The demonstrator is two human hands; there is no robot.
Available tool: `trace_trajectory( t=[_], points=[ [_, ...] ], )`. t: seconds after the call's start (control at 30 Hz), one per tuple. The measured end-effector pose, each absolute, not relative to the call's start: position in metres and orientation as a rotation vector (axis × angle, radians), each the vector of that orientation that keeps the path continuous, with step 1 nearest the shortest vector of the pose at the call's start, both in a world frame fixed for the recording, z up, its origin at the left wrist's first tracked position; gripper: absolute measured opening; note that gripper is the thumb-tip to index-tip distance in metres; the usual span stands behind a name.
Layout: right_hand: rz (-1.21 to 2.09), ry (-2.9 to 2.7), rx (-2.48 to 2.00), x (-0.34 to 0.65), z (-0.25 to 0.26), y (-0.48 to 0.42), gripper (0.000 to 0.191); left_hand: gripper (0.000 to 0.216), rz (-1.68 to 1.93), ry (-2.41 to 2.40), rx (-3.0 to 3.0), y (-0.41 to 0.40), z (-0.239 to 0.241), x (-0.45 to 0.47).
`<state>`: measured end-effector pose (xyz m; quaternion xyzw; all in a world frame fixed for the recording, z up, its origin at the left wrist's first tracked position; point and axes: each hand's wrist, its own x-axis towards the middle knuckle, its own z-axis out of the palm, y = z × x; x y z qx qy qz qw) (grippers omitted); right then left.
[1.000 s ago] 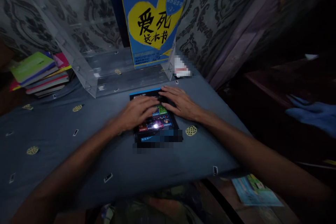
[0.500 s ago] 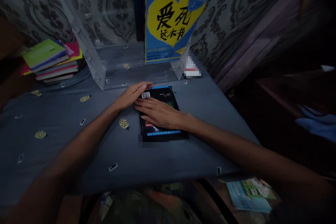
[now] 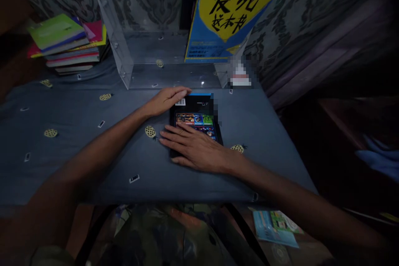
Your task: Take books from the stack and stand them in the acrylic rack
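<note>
A black book (image 3: 195, 119) with small colourful pictures and a barcode lies flat on the table, its blue edge at the far side. My left hand (image 3: 168, 99) rests at its far left corner, fingers stretched out over that corner. Across the near part of the book my right hand (image 3: 199, 146) lies flat with fingers extended, covering the lower cover. Neither hand is closed around the book.
Behind the book stands a clear plastic rack (image 3: 124, 77) holding a blue book with a yellow heart (image 3: 215, 41). A pile of books (image 3: 70, 50) sits at the back left. The table's grey-blue cloth (image 3: 102, 166) has pineapple prints. Below the right front edge lie light-blue printed packets (image 3: 271, 228).
My right hand has slid toward the near edge of the black book, uncovering its pictures. My left hand stays at the far left corner. The camera view has shifted.
</note>
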<state>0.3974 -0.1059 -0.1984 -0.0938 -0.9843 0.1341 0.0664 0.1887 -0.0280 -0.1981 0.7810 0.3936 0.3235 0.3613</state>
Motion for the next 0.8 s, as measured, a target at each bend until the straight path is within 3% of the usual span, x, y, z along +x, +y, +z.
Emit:
trace_trajectory(
  t=[0.4,0.8],
  points=[
    [0.407,-2.996,-0.183,0.415,-0.199,-0.133,0.062,0.051,0.796,1.058,2.178,-0.031,-0.203,0.190],
    [0.388,-2.918,-0.484,0.456,-0.199,-0.149,0.073,0.045,0.777,1.040,2.293,-0.031,-0.207,0.191]
  ],
)
